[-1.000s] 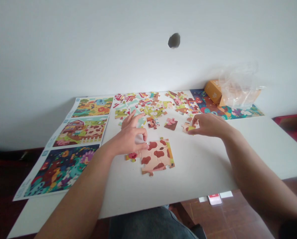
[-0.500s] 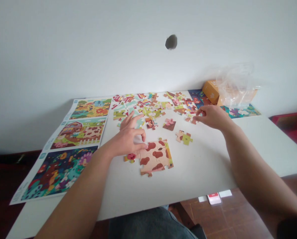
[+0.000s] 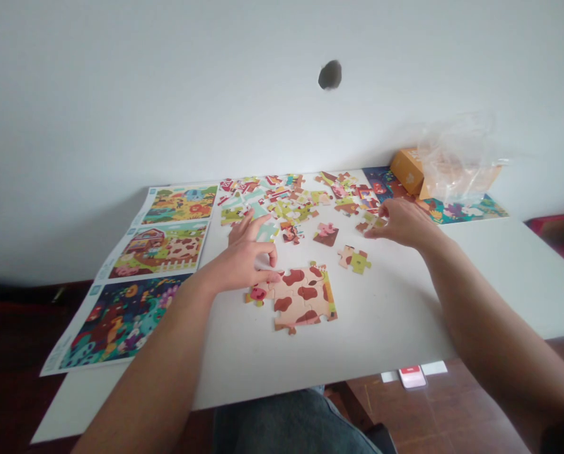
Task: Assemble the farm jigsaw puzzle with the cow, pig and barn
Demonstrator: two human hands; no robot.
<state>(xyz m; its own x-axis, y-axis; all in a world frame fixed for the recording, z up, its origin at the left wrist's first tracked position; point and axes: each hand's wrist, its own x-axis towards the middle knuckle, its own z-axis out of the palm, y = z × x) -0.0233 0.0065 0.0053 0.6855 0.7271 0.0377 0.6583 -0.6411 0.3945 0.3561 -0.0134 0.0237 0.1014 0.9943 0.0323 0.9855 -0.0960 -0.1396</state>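
Joined puzzle pieces (image 3: 305,296) form a cream cow body with brown patches and a pink snout at its left. Over the upper left edge of this section rests my left hand (image 3: 248,258), fingers apart, its thumb touching the pieces. Farther right, my right hand (image 3: 402,222) pinches a green and brown puzzle piece (image 3: 370,222) between thumb and fingers. Between the hands lie a joined cream and green pair (image 3: 354,259), a piece with a pink pig (image 3: 327,233) and a piece showing a character's face (image 3: 290,233).
Several loose pieces (image 3: 291,205) spread along the back of the white table (image 3: 386,315). A sheet with three printed pictures (image 3: 163,249) lies at the left. An orange box (image 3: 407,170) and a clear plastic bag (image 3: 459,167) stand back right on a dark printed picture (image 3: 471,211).
My right hand has closed on the puzzle piece, which now shows more green and looks tilted. My left hand stays at the cow section. The view has shifted slightly.
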